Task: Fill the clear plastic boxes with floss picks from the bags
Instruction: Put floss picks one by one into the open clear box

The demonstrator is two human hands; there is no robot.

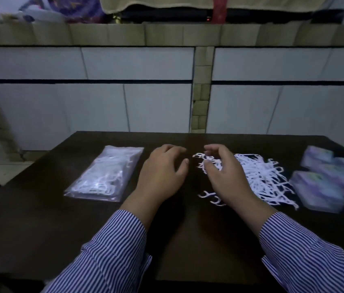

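Dim room, dark table as work surface, tiled counter wall behind. Nearest: two striped sleeves reaching forward from the near edge. Left hand rests mid-table, fingers loosely curled, holding nothing that I can see. Right hand sits just beside it, over the near-left edge of the picks, a loose white heap spilled on the table; fingers arched and thumb drawn in, apparently gathering a few, but whether any are actually pinched I cannot tell. A few stray picks lie apart, nearer than the heap, by the right wrist. Left of the hands: one bag, flat, full of picks, looks unopened. Far right: a cluster of clear boxes, blurred, packed close together; lids open or shut not readable. Judgement: early in the task, gathering a handful for the first box. Risks: picks are tangled, so lifting a bunch may drag others along and scatter them toward the table edge; the strays by the wrist could be swept off by the sleeve; the boxes are well right of the grab point, so a loose handful may shed on the way across. Low light makes dropped picks easy to miss.
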